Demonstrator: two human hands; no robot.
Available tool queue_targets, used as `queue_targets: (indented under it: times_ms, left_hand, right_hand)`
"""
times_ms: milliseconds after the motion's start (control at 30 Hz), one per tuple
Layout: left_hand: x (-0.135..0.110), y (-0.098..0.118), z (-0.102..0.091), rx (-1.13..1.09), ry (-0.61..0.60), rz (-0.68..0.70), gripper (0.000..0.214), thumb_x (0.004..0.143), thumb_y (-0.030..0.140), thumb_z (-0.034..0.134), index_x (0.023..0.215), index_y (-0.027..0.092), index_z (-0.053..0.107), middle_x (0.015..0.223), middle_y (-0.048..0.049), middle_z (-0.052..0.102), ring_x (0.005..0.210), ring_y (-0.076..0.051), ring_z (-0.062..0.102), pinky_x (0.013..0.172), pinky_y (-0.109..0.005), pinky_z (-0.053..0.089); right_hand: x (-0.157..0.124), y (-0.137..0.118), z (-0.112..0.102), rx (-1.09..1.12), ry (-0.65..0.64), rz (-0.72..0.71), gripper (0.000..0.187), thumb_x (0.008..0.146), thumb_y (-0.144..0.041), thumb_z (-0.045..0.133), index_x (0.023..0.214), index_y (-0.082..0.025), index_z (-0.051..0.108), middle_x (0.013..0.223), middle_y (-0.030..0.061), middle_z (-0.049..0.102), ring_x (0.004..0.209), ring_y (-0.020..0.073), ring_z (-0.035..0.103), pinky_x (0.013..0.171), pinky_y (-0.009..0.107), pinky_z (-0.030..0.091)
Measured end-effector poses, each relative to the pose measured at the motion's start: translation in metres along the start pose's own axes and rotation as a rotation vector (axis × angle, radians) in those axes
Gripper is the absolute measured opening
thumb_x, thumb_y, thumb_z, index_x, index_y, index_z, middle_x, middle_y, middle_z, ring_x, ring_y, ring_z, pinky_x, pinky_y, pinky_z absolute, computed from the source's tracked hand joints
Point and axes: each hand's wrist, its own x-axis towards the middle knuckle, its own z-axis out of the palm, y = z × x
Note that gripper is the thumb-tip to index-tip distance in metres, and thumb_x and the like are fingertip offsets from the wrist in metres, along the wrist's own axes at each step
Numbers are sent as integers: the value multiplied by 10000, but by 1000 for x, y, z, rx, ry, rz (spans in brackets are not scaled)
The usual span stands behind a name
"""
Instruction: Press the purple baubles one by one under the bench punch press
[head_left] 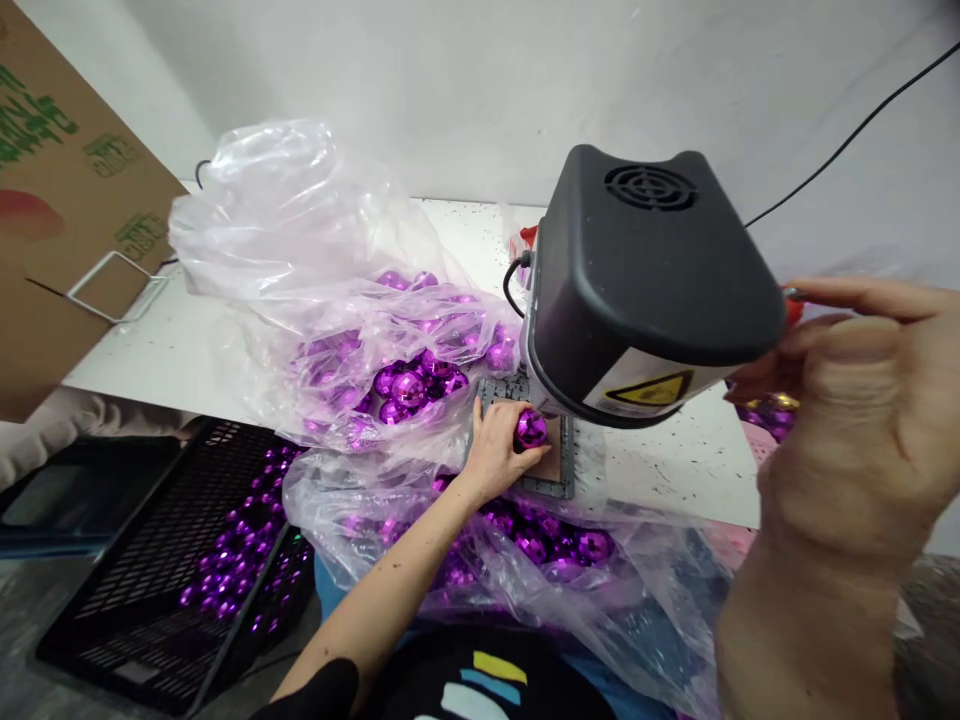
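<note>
My left hand (499,450) pinches a shiny purple faceted ball (531,428) over the grey base plate (553,488) of a black-housed machine (660,260). A brown pad (552,460) shows on that plate beside the ball. Close to the camera, my right hand (862,400) is closed at the machine's right side, around a red knob (793,311) that is mostly hidden by the fingers. Clear plastic bags with more purple balls (409,390) lie left of the plate, and others (532,545) lie in plastic in front of it.
A black mesh crate (135,590) holding many small purple balls stands at the lower left. At the far left is a cardboard box (67,200). The white table (660,470) has dark specks. A black cable (855,135) runs along the wall. Purple and gold pieces (776,412) show behind my right hand.
</note>
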Motion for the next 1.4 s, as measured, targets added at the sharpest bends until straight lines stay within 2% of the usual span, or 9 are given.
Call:
queue_targets:
  times_ms: [233, 333, 433, 500, 600, 833, 967, 1133, 1400]
  left_hand:
    - [0, 3, -1, -9, 40, -8, 413, 849, 336, 692, 1222, 222, 556, 1220, -84, 654, 1258, -276, 535, 1252, -618, 86]
    - [-1, 4, -2, -36, 27, -19, 396, 850, 319, 682, 1217, 227, 565, 1178, -80, 660, 1271, -279, 529, 1250, -631, 74]
    - [-1, 5, -3, -70, 6, -41, 428, 837, 315, 694, 1235, 231, 560, 1213, -86, 650, 1295, -286, 520, 1242, -632, 138]
    - [-1, 6, -4, -90, 6, -56, 459, 816, 320, 724, 1237, 240, 558, 1240, -93, 641, 1306, -295, 516, 1226, -622, 214]
    - [-2, 5, -3, -90, 6, -53, 483, 799, 310, 751, 1240, 267, 560, 1238, -91, 651, 1307, -307, 519, 1206, -610, 281]
    - [-4, 2, 0, -78, 17, -68, 506, 798, 328, 750, 1263, 267, 562, 1234, -88, 655, 1251, -321, 566, 1162, -624, 364]
    - [-3, 4, -1, -89, 37, -65, 489, 784, 310, 759, 1236, 242, 585, 1215, -102, 657, 1267, -337, 557, 1180, -640, 333]
    - [-3, 3, -1, -89, 12, -33, 451, 821, 312, 706, 1244, 219, 580, 1220, -119, 656, 1318, -328, 523, 1208, -656, 275]
    - [-3, 2, -1, -47, 10, -33, 443, 840, 338, 685, 1257, 232, 581, 1233, -116, 665, 1325, -315, 522, 1247, -665, 131]
  right_hand:
    - [27, 10, 9, -59, -120, 12, 308, 923, -440, 590, 859, -166, 716, 631, -36, 512, 582, 42, 448, 530, 224, 330]
    - [21, 9, 9, -109, -91, 35, 246, 911, -398, 593, 842, -182, 688, 626, -45, 481, 571, 49, 408, 530, 231, 303]
    - [1, 4, 3, -209, -21, -14, 174, 902, -323, 595, 788, -209, 660, 629, -45, 492, 561, 60, 410, 550, 246, 343]
    - [-17, 2, -4, -262, 1, -77, 115, 874, -299, 631, 791, -228, 667, 659, -37, 532, 572, 71, 431, 566, 255, 388]
    - [-43, 3, -14, -299, -63, -115, 39, 853, -262, 646, 878, -252, 674, 679, -25, 553, 560, 86, 441, 554, 268, 406]
    - [-76, 15, -11, -246, -130, -196, 207, 851, -136, 593, 1029, -228, 642, 707, -11, 512, 586, 89, 444, 523, 262, 356]
    - [-88, 26, -10, -265, -163, -229, 226, 855, -149, 585, 1062, -227, 630, 758, 5, 552, 608, 91, 477, 519, 251, 352]
    - [-97, 37, -11, -316, -176, -172, 99, 885, -236, 559, 914, -217, 651, 768, 21, 567, 642, 102, 502, 521, 243, 364]
    - [-108, 53, -5, -280, -107, -211, 104, 856, -227, 580, 919, -235, 663, 810, 41, 598, 730, 144, 566, 556, 263, 408]
